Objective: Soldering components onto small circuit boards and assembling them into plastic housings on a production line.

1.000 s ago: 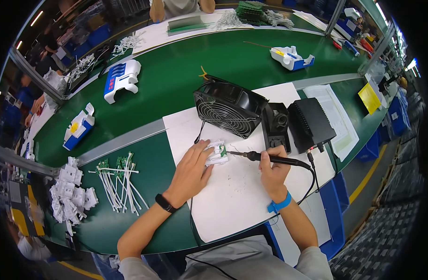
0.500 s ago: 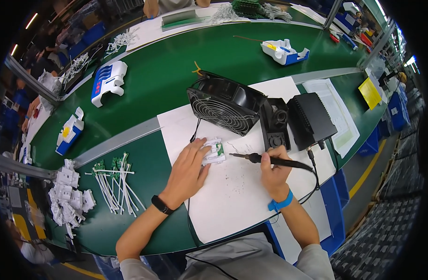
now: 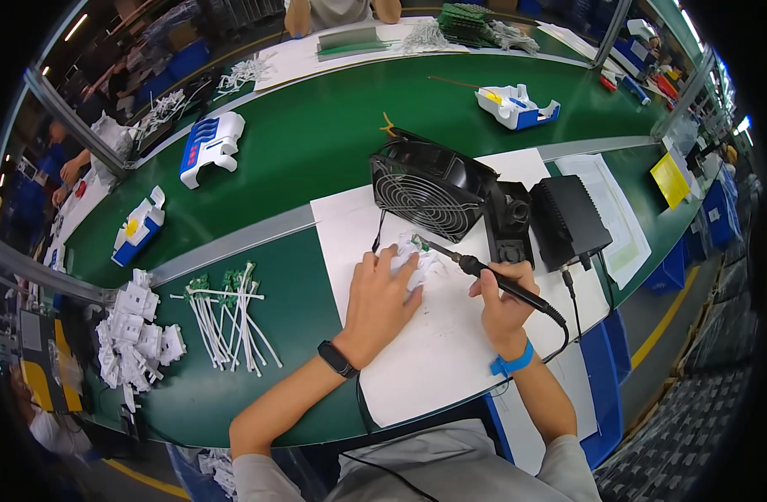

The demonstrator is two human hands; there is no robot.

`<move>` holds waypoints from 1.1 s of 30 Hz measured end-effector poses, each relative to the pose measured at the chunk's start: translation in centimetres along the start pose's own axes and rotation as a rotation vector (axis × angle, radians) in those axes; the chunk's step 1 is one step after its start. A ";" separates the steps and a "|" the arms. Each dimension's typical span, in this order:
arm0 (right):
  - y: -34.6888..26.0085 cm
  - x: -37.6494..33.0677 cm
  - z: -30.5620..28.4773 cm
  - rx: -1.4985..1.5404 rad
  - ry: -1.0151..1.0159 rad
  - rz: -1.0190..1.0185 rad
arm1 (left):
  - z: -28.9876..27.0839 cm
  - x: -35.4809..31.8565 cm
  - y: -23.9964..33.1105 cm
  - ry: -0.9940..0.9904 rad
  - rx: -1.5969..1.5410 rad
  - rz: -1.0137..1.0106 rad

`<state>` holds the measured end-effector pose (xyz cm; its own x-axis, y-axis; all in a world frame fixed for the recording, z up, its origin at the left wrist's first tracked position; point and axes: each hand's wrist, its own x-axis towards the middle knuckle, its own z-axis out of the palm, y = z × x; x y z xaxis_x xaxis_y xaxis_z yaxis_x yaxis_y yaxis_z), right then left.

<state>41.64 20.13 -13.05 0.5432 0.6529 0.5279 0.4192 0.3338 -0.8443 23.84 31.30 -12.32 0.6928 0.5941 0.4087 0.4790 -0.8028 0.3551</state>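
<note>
My left hand [image 3: 383,298] presses down on a small white plastic part with a green circuit board [image 3: 414,253], holding it on the white sheet [image 3: 434,351]. My right hand [image 3: 502,301] grips a black soldering iron [image 3: 484,273] like a pen. Its tip touches the board at the part's upper edge. A black cable runs from the iron's rear past my right wrist, which wears a blue band. A black watch sits on my left wrist.
A black fan [image 3: 429,188] stands just behind the part, with a black iron holder [image 3: 509,222] and a black box [image 3: 569,219] to its right. Bundled white cables with green boards [image 3: 229,322] and a heap of white plastic parts [image 3: 137,335] lie at left. Blue-and-white housings [image 3: 209,146] rest on the green belt.
The iron's tip has moved left onto the part, closing the gap seen earlier. My left hand stays on the part.
</note>
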 end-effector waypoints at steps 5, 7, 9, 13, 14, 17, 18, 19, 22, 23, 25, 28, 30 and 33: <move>0.0 0.2 1.2 -0.139 -0.045 -0.043 | 0.4 -1.1 -0.3 0.014 -0.054 0.029; 0.2 0.2 1.5 -0.158 -0.037 -0.041 | 0.8 -1.4 -0.4 0.026 -0.082 0.017; 0.3 0.3 1.6 -0.178 -0.030 -0.040 | 0.9 -1.5 -0.5 0.040 -0.110 0.006; 0.5 0.5 1.8 -0.173 -0.040 -0.007 | 0.9 -1.2 -0.6 0.065 -0.164 -0.027; 0.8 0.4 1.8 -0.174 -0.040 0.011 | 0.9 -1.2 -0.7 0.073 -0.170 -0.026; 1.2 0.5 1.9 -0.147 -0.049 0.062 | 1.1 -1.3 -0.7 0.079 -0.162 -0.023; 1.1 0.5 2.0 -0.148 -0.051 0.063 | 1.1 -1.3 -0.7 0.079 -0.163 -0.024; 1.0 0.6 2.1 -0.133 -0.053 0.068 | 1.2 -1.3 -0.8 0.081 -0.164 -0.014; 0.6 0.6 2.2 -0.121 -0.064 0.094 | 1.2 -1.4 -0.8 0.081 -0.153 -0.003; 0.5 0.6 2.1 -0.124 -0.070 0.113 | 1.2 -1.4 -0.8 0.080 -0.141 0.002; 0.7 0.4 2.0 -0.157 -0.066 0.107 | 1.2 -1.5 -0.8 0.077 -0.138 0.002; 1.0 0.3 1.8 -0.189 -0.054 0.107 | 1.1 -1.4 -0.6 0.082 -0.131 -0.009; 1.0 0.4 1.7 -0.192 -0.048 0.114 | 1.1 -1.4 -0.6 0.091 -0.130 -0.019; 1.0 0.2 1.2 -0.113 0.051 0.124 | 1.1 -1.4 -0.6 0.091 -0.129 -0.021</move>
<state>41.32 21.37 -13.95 0.6304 0.6484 0.4269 0.4242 0.1728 -0.8889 23.22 30.90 -14.01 0.6287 0.6178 0.4722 0.4160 -0.7803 0.4670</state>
